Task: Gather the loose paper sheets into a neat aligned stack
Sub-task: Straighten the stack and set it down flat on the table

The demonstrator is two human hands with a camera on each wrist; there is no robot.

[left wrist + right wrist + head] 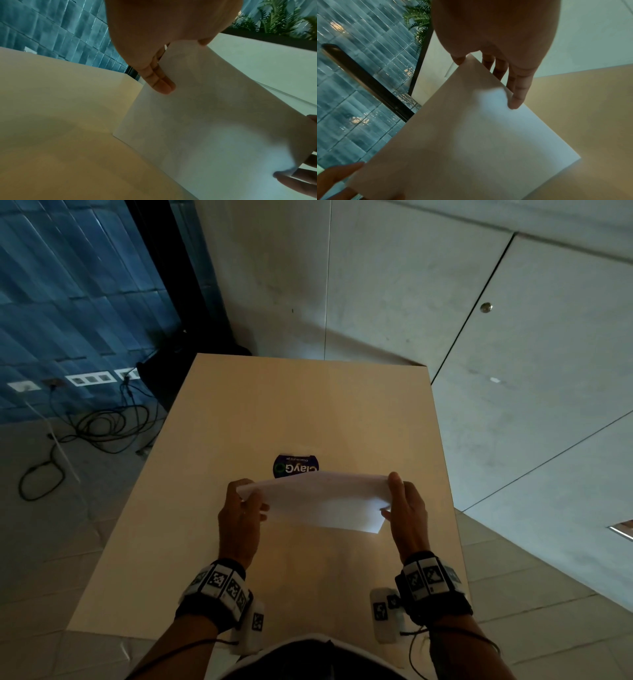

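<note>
A bundle of white paper sheets [322,501] stands tilted on its lower edge over the middle of the beige table [274,405]. My left hand [251,498] grips its left edge; in the left wrist view two fingers [161,83] lie on the near face of the sheets [205,121], with the thumb over the top. My right hand [394,498] grips the right edge. In the right wrist view the little finger [517,97] is in front of the sheets [462,135] and the other fingers are behind. How many sheets there are cannot be told.
A round blue sticker [296,469] shows on the table just behind the paper. Cables [102,426] lie on the floor to the left by a blue tiled wall. A grey wall stands beyond the table's far edge.
</note>
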